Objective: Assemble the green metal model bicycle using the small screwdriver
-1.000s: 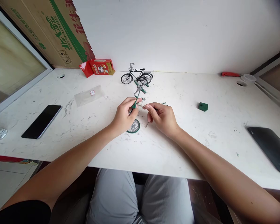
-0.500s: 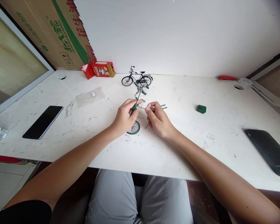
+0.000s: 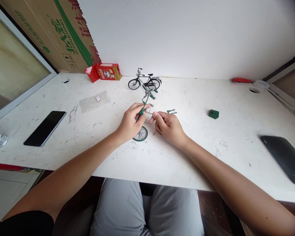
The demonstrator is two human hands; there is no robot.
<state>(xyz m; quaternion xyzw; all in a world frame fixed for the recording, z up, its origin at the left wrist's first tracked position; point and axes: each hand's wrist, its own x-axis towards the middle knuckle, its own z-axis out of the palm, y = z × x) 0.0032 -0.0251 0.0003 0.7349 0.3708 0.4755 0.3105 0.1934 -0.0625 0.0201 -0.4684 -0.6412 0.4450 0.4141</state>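
My left hand [image 3: 132, 120] is closed around a green model bicycle [image 3: 144, 110], whose handlebar end points away from me. Its spoked wheel [image 3: 141, 134] with a green rim shows below my fingers. The parts under my palm are hidden. In a pinch, my right hand [image 3: 168, 125] holds a thin metal rod [image 3: 148, 112] that reaches toward the bicycle by my left fingertips. Whether its tip touches cannot be made out. A small green forked part [image 3: 171, 111] lies just beyond my right hand.
A black model bicycle [image 3: 144, 82] stands at the wall beside a red box [image 3: 109, 72]. A clear bag [image 3: 94, 102] and a phone [image 3: 45, 128] lie left. At right are a green block [image 3: 213, 114], a dark flat case [image 3: 284, 159] and a red-handled object [image 3: 242, 80].
My right hand has turned slightly and its fingers have curled in closer around the thin rod. The left hand keeps its hold on the green bicycle.
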